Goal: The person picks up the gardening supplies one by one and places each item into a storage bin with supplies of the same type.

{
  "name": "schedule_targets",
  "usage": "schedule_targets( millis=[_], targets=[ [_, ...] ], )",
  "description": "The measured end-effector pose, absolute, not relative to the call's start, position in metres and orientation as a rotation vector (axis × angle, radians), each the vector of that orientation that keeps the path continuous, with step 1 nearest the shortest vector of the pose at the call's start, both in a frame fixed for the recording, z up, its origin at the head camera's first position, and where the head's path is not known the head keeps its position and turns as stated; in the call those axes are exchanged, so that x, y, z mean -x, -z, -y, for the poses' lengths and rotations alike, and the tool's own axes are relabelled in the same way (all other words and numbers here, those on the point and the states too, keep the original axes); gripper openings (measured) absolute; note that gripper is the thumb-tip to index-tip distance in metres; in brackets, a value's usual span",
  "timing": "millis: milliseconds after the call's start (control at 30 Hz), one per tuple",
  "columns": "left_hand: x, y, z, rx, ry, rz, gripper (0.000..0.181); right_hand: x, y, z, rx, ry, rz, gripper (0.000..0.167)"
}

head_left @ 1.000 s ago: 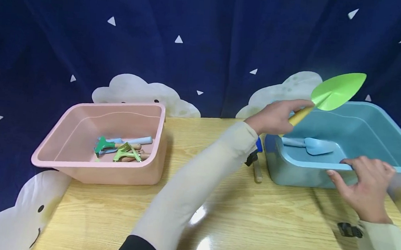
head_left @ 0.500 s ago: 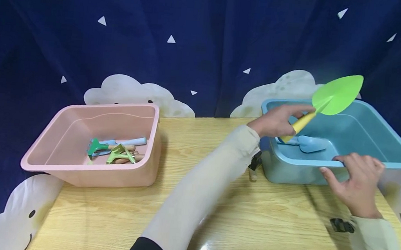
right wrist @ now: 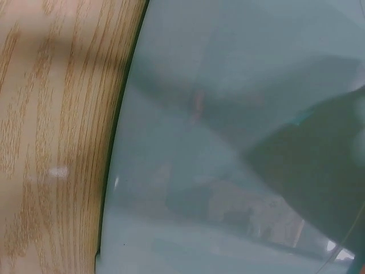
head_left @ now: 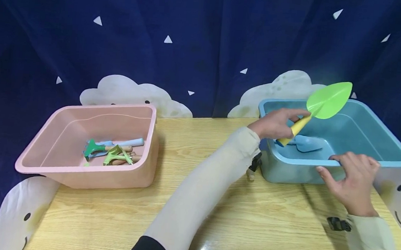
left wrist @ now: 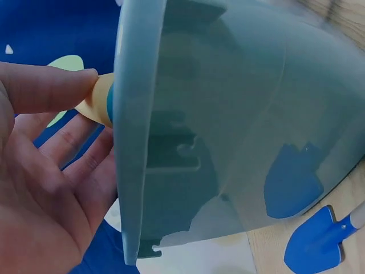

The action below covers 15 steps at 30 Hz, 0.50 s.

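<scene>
In the head view my left hand (head_left: 276,123) pinches the yellow handle of a green trowel (head_left: 329,100) above the left end of a blue bin (head_left: 324,163). The trowel's blade points up and to the right. The left wrist view has thumb and fingers on the yellow handle (left wrist: 101,98), whose blue end is partly behind the bin's rim. My right hand (head_left: 353,180) grips the bin's front rim, thumb outside and fingers over the top. Inside the bin lies a light-blue trowel (head_left: 308,144), its handle partly hidden by the green trowel's handle.
A blue trowel (left wrist: 313,242) with a pale handle lies on the table beside the blue bin, largely hidden by my left wrist in the head view. At left stands a pink bin (head_left: 111,180) holding several small rakes and other tools. A dark blue curtain (head_left: 193,30) hangs behind.
My left hand has lowered the green trowel slightly, bringing its handle end nearer the blue bin's left rim. The right hand keeps its grip. The head view has turned a little to the right.
</scene>
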<state>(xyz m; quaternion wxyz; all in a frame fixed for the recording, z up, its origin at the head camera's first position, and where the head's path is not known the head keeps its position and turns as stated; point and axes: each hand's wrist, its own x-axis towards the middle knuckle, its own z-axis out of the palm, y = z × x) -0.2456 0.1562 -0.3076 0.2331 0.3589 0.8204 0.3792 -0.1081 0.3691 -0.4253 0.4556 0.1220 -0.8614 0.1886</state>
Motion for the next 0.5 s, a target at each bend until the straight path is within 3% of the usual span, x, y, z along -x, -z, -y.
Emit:
schedule_targets(
  millis=[500],
  targets=[
    [0.2468,0.3158,-0.1536,-1.052,-1.042,-2.396,0.066,0.109,0.4264,-0.3692,-0.304,-0.462,2.117,0.082]
  ],
)
